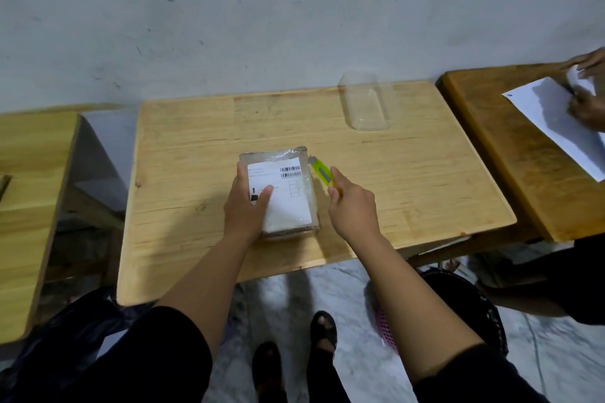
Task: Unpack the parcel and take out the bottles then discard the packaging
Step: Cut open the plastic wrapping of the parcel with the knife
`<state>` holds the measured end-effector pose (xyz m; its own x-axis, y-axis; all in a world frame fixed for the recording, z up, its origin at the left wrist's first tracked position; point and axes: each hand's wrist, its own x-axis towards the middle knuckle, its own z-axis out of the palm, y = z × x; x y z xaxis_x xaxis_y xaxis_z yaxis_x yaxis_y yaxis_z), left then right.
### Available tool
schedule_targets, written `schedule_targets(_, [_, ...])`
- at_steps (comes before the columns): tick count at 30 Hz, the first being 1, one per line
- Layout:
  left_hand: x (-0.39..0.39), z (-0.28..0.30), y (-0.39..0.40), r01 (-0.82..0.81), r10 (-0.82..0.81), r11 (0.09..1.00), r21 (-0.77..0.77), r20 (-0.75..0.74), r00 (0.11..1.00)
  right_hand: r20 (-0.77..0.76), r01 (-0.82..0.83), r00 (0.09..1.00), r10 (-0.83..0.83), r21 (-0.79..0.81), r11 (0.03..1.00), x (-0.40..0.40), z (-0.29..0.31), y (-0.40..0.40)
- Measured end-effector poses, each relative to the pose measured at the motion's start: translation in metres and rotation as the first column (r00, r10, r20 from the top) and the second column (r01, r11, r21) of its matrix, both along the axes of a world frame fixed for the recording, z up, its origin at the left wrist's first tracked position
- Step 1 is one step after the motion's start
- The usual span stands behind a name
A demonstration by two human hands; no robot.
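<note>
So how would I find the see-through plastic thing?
Look at the middle light wooden table. At its far right corner by the grey wall stands a clear, rounded plastic container. It is the only see-through thing there, unlike the taped cardboard parcel.

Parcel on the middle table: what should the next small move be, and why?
Probably draw the cutter along the parcel's right edge to slit the wrap. The parcel looks sealed in clear film, the left hand pins it flat, and the right hand holds the cutter's tip at its far right corner.
</note>
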<state>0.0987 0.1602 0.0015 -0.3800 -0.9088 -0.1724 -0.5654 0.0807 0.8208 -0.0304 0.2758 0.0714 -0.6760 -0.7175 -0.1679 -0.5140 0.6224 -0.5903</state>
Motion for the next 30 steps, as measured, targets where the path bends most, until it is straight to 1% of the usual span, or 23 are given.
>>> schedule_targets(7, [-0.001, 0.001, 0.0, -0.003, 0.003, 1.0, -0.005, -0.003, 1.0, 0.051, 0.013, 0.999, -0.014, 0.026, 1.0, 0.001, 0.0, -0.001])
schedule_targets(14, [-0.001, 0.001, 0.002, -0.009, 0.009, 1.0, 0.008, 0.005, 1.0, 0.075, -0.025, 0.997, 0.019, 0.077, 0.997, -0.005, 0.005, -0.002])
schedule_targets(20, [-0.001, 0.0, 0.002, 0.003, -0.003, 1.0, 0.013, 0.011, 1.0, 0.086, -0.046, 0.996, 0.038, 0.093, 0.995, 0.0, 0.007, 0.009])
schedule_targets(30, [0.0, 0.001, 0.002, -0.002, 0.002, 1.0, 0.021, 0.016, 1.0, 0.15, -0.031, 0.989, 0.013, 0.117, 0.993, 0.005, 0.014, 0.031])
